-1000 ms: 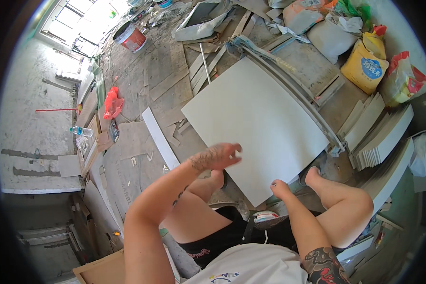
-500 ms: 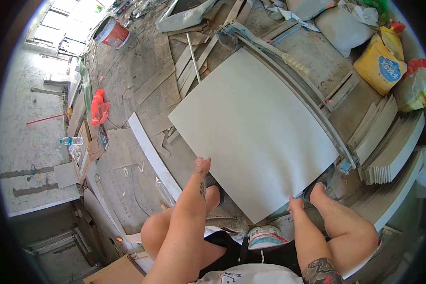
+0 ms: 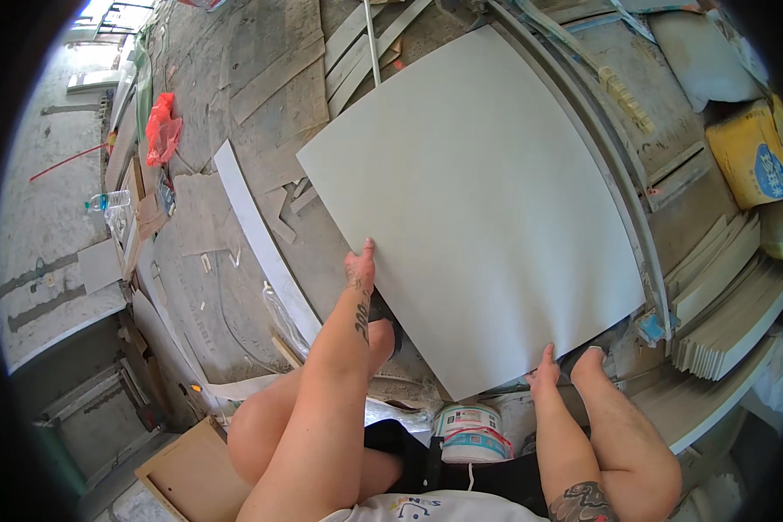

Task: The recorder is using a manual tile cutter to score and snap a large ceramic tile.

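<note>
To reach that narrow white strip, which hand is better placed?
Likely the left hand: it is on the left edge of the large pale panel, with the narrow white strip nearby on its left. The right hand is farther off.

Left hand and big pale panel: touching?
Touching. The head view shows the left hand at the near-left edge of the pale panel, its thumb lapping onto the top face, no gap visible.
</note>
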The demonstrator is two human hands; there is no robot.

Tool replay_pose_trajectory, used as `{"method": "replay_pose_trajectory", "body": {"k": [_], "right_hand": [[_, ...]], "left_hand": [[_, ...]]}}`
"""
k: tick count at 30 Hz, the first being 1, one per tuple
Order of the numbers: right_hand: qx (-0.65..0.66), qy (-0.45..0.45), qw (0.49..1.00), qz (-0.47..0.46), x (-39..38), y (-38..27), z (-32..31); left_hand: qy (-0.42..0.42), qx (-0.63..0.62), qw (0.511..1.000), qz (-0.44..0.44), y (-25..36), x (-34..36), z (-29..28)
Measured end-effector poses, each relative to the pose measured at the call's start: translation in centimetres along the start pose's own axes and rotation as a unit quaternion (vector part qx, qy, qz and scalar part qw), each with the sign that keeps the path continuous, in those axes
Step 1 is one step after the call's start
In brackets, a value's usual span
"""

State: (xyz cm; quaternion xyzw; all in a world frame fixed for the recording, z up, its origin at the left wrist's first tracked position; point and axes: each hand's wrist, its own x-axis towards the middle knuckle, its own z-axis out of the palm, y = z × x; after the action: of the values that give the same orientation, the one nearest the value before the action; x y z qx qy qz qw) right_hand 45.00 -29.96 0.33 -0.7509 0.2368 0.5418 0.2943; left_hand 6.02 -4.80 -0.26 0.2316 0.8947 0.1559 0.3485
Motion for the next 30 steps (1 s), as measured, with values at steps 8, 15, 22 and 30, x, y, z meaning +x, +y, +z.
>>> {"method": "replay_pose_trajectory", "body": {"k": [8, 15, 22, 30], "right_hand": [[-0.061, 0.063, 0.995, -0.046, -1.5, -0.3, 0.9], [-0.044, 0.061, 0.996, -0.057, 1.0, 0.5, 0.2], [-0.047, 0.062, 0.996, -0.054, 0.5, -0.4, 0.6], [-0.081, 0.086, 0.991, -0.058, 1.0, -1.9, 0.3]], "left_hand": [[0.018, -0.099, 0.994, -0.029, 0.8, -0.7, 0.5], [0.011, -0.136, 0.990, -0.021, 1.6, -0.6, 1.3], [0.014, -0.127, 0.990, -0.052, 4.2, -1.9, 1.3], [0.007, -0.128, 0.991, -0.025, 4.9, -1.9, 2.6]]}}
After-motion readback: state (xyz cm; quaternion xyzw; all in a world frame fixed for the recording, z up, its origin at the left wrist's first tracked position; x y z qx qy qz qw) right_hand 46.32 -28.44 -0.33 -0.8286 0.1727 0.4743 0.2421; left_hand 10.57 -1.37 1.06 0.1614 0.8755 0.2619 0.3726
